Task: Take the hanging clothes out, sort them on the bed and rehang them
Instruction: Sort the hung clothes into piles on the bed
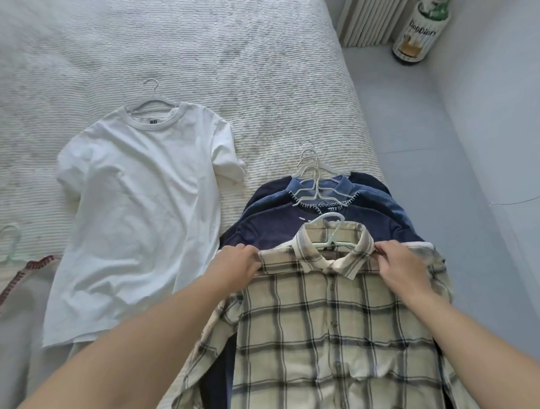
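Observation:
A cream plaid shirt (pixel 325 332) on a pale green hanger (pixel 334 232) lies on top of a pile at the bed's near right. My left hand (pixel 234 267) grips its left shoulder and my right hand (pixel 401 264) pinches its right shoulder. Under it lie several blue and navy tops (pixel 270 232) on white hangers (pixel 315 177), fanned out toward the far side. A white T-shirt (pixel 137 211) on a white hanger (pixel 152 99) lies flat to the left.
The bed (pixel 192 52) has a ribbed off-white cover. At the left edge lies a pale garment with red stitching (pixel 7 287) on a green hanger (pixel 9 243). Right of the bed are grey floor (pixel 448 163), a curtain (pixel 383 7) and a printed cylinder (pixel 419 30).

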